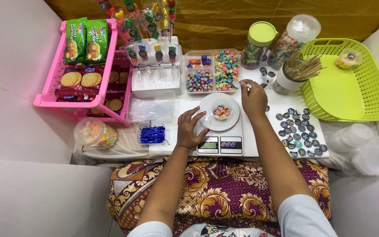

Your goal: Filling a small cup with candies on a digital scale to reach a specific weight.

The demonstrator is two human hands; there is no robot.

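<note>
- The left hand point(191, 130) is resting open, fingers spread, beside the kitchen scale point(221, 131) — apparently steadying it.
- The right hand point(253, 99) is pinching a small white scoop point(237, 83) just past the candy cup point(221, 112) — the cup is sitting on the scale's plate, between both hands.

I work at a small home sweet-packing table: a digital scale point(219, 131), a divided tray of coloured candies point(212, 71), candy jars point(277, 41), a pink rack of biscuit packets point(86, 66), sticker sheets point(299, 131), a green basket point(352, 83).
</note>
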